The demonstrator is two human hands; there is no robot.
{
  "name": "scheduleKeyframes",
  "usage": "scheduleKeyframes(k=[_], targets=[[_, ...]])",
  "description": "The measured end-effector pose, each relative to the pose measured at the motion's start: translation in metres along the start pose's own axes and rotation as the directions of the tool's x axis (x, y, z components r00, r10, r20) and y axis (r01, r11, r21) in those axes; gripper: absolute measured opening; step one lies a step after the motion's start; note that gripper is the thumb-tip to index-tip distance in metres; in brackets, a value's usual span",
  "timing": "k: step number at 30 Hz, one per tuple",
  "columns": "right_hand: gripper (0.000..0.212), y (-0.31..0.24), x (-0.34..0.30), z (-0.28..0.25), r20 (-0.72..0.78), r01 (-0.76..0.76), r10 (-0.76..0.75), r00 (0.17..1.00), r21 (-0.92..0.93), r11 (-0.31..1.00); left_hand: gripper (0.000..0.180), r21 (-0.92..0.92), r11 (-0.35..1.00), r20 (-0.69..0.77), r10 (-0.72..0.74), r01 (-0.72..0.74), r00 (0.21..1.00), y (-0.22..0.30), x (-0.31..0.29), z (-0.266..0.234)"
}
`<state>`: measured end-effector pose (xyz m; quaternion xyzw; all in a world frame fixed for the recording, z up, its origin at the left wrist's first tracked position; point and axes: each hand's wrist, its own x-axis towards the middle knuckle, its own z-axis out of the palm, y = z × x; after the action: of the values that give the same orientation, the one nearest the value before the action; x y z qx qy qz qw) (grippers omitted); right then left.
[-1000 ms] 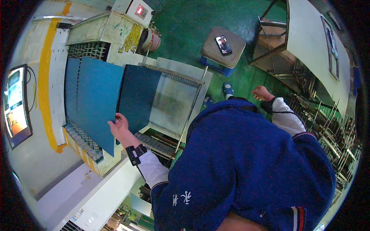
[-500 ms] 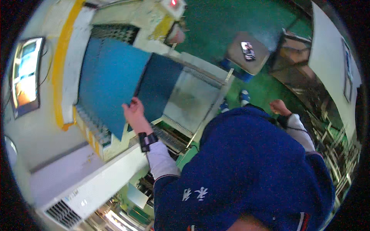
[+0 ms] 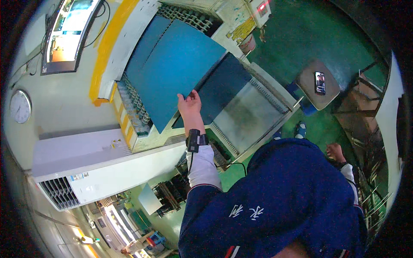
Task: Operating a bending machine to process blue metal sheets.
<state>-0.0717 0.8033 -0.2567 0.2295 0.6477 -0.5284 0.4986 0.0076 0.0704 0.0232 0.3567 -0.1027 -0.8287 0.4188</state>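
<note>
A large light-blue sheet (image 3: 180, 56) lies tilted over a conveyor bed with rows of small rollers (image 3: 133, 101). At its near edge is my left hand (image 3: 190, 107), fingers curled at the rim and thumb apart; it appears to grip the sheet, though the fingertips are partly hidden. A darker blue sheet or panel (image 3: 228, 84) lies beside it, next to a pale, cloudy flat panel (image 3: 251, 114). Away from the machine, my right hand (image 3: 335, 152) hangs low at my right side, fingers curled, with nothing visible in it.
A stool (image 3: 318, 88) with a lit phone (image 3: 320, 82) stands on the green floor. A monitor (image 3: 69, 36) and round clock (image 3: 20, 106) hang on the left wall. A white air conditioner (image 3: 116, 172) stands nearby. A rack with cardboard (image 3: 357, 101) is at the right.
My view has swung, so the machine and stool appear further right and the clock shows fully. My left hand stays at the light-blue sheet's edge; my right hand hangs lower in view.
</note>
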Motion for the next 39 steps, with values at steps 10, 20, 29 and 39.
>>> scheduleKeyframes(k=[10, 20, 29, 39], targets=[[0.025, 0.039, 0.046, -0.028, 0.266, -0.17, 0.109, 0.958, 0.215, 0.962, 0.033, 0.031, 0.999, -0.038, 0.045, -0.044, 0.998, 0.004, 0.01, 0.002], [0.02, 0.03, 0.033, -0.009, 0.023, -0.128, 0.126, 0.992, 0.14, 0.982, 0.034, 0.058, 0.997, 0.009, 0.058, -0.058, 0.998, -0.004, 0.023, 0.004], [0.01, -0.014, -0.014, 0.022, 0.038, -0.066, 0.062, 0.997, 0.113, 0.991, 0.035, 0.036, 0.996, -0.011, 0.08, -0.079, 0.997, -0.003, 0.017, 0.013], [0.02, 0.015, 0.011, 0.009, -0.047, 0.121, -0.124, 0.991, -0.057, 0.991, 0.035, 0.055, 0.994, 0.015, 0.091, -0.092, 0.996, -0.003, 0.019, 0.014]])
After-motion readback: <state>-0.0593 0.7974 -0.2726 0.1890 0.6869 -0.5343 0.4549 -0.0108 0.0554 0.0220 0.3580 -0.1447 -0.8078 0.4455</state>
